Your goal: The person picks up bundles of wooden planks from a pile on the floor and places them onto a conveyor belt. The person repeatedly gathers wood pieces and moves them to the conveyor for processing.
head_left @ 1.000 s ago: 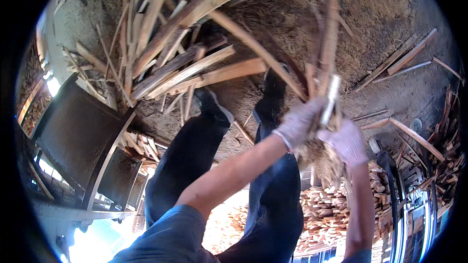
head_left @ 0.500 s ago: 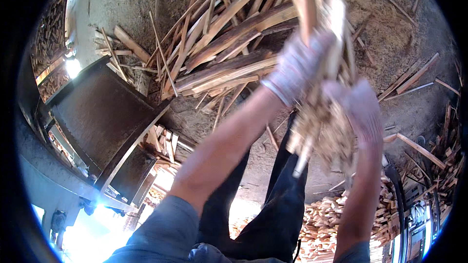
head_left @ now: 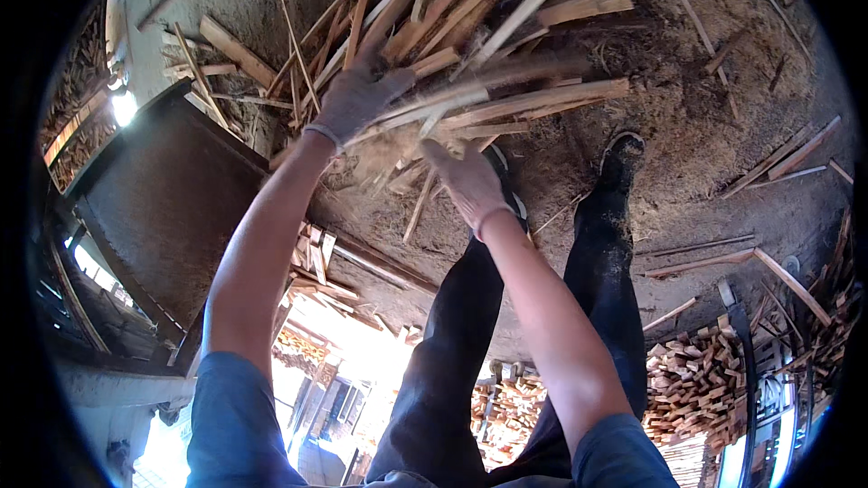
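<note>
Both my hands wear light gloves and are low over a heap of wood strips. My left hand is at the heap's left side, slightly blurred, thumb held apart from the fingers. Nearer to me and to the right, my right hand has its fingers stretched toward the near ends of the strips. Neither hand visibly grips a piece. Between the hands, some strips and dust are smeared by motion. Longer boards lie behind them in the same heap.
A dark curved metal chute stands at the left. My legs and shoes are just right of the heap. Loose sticks lie on the dusty floor at the right. Stacked cut wood shows at the lower right.
My hands have moved left and down to the heap from the upper middle, where they had a blurred bundle of wood strips. That bundle is no longer in them. The view has shifted.
</note>
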The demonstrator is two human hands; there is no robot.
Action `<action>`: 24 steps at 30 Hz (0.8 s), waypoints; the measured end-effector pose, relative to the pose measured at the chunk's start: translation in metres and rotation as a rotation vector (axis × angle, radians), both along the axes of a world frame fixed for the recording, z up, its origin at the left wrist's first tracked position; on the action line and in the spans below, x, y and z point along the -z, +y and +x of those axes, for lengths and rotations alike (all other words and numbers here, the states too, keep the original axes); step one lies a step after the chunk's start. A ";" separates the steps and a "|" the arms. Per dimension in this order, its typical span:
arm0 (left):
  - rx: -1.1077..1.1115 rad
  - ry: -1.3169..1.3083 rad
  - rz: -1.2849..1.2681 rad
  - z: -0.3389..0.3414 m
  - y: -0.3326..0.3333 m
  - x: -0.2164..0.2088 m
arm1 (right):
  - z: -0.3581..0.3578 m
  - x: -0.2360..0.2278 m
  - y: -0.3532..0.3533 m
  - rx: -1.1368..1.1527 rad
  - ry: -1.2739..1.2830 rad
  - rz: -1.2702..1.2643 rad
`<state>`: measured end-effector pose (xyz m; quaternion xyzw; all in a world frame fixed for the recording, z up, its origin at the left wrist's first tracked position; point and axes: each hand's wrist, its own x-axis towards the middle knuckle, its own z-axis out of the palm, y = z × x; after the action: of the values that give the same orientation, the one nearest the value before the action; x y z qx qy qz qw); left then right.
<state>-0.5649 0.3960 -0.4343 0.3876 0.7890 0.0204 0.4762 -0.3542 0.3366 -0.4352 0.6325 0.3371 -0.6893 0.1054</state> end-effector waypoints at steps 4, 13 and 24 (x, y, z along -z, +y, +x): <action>-0.206 0.143 0.169 -0.047 -0.026 0.018 | 0.077 0.053 -0.045 0.623 -0.015 -0.211; 0.173 0.690 0.242 -0.165 0.023 0.103 | 0.070 0.173 -0.070 1.472 0.108 -0.404; 0.153 0.059 -0.043 -0.186 0.070 0.157 | 0.042 0.154 -0.065 1.595 0.150 -0.422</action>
<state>-0.7508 0.4661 -0.5911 0.4369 0.7710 -0.0445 0.4611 -0.3117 0.2713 -0.5890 0.6012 -0.3430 -0.6461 -0.3215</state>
